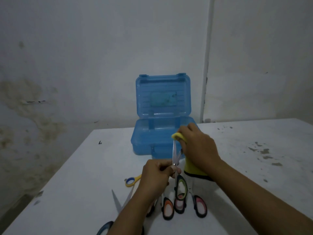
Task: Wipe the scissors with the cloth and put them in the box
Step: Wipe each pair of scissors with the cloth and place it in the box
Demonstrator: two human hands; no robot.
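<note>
Here, a pair of scissors [176,160] is held upright between two hands above a white desk [71,184]. Its slim, shiny metal blades point upward and are slightly parted, and its black handle loop with a green inner rim hangs below the left hand [156,175]. The left hand's fingers curl around the scissors at the pivot, where blades meet handle. The right hand [198,146], just above and to the right, pinches a soft yellow cloth [177,136] around the blade tips; more of the cloth, edged in a dark trim, drapes down beneath the right wrist. Directly beyond both hands sits a translucent blue plastic box [149,141], rectangular with rounded corners, its ribbed lid standing open against a stained grey wall [67,65]. Nearer the viewer, below the hands, other scissors lie on the desk: one with an orange-lined loop [168,208], one with a pink-lined loop [200,206], and, left of the left hand, one with a yellow and blue handle [131,181]. The desk surface right of the right hand is smooth but speckled with dark chips.
</note>
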